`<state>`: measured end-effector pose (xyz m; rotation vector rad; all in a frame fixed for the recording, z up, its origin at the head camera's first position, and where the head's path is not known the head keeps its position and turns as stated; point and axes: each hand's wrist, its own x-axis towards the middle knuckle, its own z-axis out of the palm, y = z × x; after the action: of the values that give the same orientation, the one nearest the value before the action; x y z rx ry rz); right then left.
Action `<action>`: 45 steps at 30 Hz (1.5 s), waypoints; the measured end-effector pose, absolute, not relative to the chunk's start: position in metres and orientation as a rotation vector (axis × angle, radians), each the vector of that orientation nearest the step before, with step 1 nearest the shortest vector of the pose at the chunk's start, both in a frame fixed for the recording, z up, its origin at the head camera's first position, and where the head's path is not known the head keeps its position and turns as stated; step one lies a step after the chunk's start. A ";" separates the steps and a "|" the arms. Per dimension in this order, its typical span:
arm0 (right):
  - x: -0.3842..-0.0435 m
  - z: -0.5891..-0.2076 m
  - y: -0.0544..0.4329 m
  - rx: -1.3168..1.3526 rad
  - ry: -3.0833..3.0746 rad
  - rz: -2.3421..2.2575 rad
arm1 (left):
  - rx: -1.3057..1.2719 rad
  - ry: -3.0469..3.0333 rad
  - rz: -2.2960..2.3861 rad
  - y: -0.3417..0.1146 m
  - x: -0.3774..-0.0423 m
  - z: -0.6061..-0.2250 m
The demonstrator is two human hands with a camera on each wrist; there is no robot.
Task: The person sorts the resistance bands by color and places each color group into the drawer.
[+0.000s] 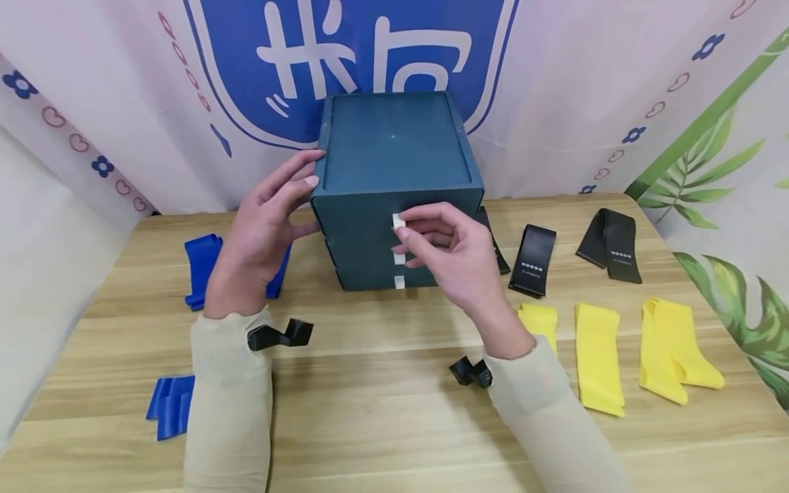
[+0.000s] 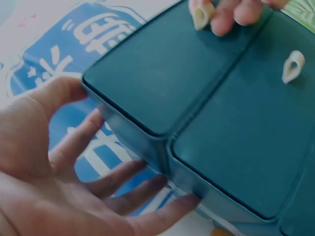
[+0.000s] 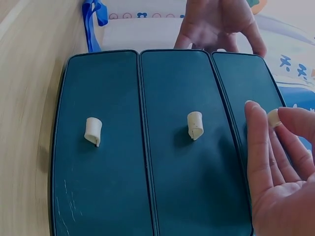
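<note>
A dark teal box of three stacked drawers (image 1: pixel 394 144) stands at the back of the table, each drawer front bearing a small cream loop pull. Thumb and fingers of my right hand (image 1: pixel 453 250) pinch the top drawer's pull (image 1: pixel 398 221); the right wrist view shows this pull (image 3: pixel 273 118) between thumb and fingertips. Lower down, the middle pull (image 3: pixel 195 126) and bottom pull (image 3: pixel 93 131) stand free. My left hand (image 1: pixel 261 219) rests on the box's left side with its fingers spread; in the left wrist view its fingertips touch the side wall. All three drawers look closed.
Blue folded bands (image 1: pixel 202 268) lie left of the box, with another blue band (image 1: pixel 172 405) nearer the front. On the right are black bands (image 1: pixel 533 259) and, before them, yellow bands (image 1: pixel 599 359). A printed curtain (image 1: pixel 555 103) hangs right behind the box.
</note>
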<state>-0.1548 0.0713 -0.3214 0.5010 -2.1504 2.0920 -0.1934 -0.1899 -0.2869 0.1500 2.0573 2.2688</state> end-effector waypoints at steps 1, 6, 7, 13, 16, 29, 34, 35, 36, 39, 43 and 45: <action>-0.155 -0.321 0.071 0.506 -2.144 2.094 | 0.136 2.055 2.263 -0.191 -0.193 -0.284; -0.156 -0.319 0.068 0.514 -2.141 2.103 | 0.098 2.061 2.236 -0.196 -0.188 -0.276; -0.156 -0.319 0.068 0.511 -2.143 2.104 | 0.092 2.060 2.237 -0.195 -0.187 -0.276; -0.155 -0.319 0.069 0.489 -2.156 2.107 | 0.084 2.095 2.211 -0.191 -0.185 -0.274; -0.155 -0.319 0.070 0.483 -2.162 2.113 | 0.077 2.108 2.195 -0.189 -0.184 -0.274; -0.134 -0.316 0.076 0.400 -2.248 2.118 | 0.075 2.150 2.187 -0.188 -0.183 -0.276; -0.117 -0.316 0.085 0.408 -2.259 2.114 | 0.082 2.160 2.172 -0.184 -0.187 -0.279; -0.114 -0.316 0.086 0.421 -2.262 2.106 | 0.075 2.162 2.170 -0.184 -0.188 -0.279; -0.110 -0.316 0.087 0.441 -2.262 2.098 | 0.067 2.164 2.168 -0.184 -0.188 -0.280; -0.100 -0.317 0.089 0.523 -2.246 2.065 | 0.049 2.177 2.159 -0.185 -0.188 -0.280; -0.088 -0.319 0.089 0.619 -2.223 2.014 | 0.039 2.197 2.151 -0.186 -0.187 -0.280; -0.084 -0.320 0.089 0.644 -2.228 1.987 | 0.037 2.204 2.152 -0.187 -0.186 -0.280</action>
<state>-0.0837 0.0893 -0.3199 0.6439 -2.2277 1.9872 -0.1857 -0.1873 -0.2795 0.0366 2.2039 2.1517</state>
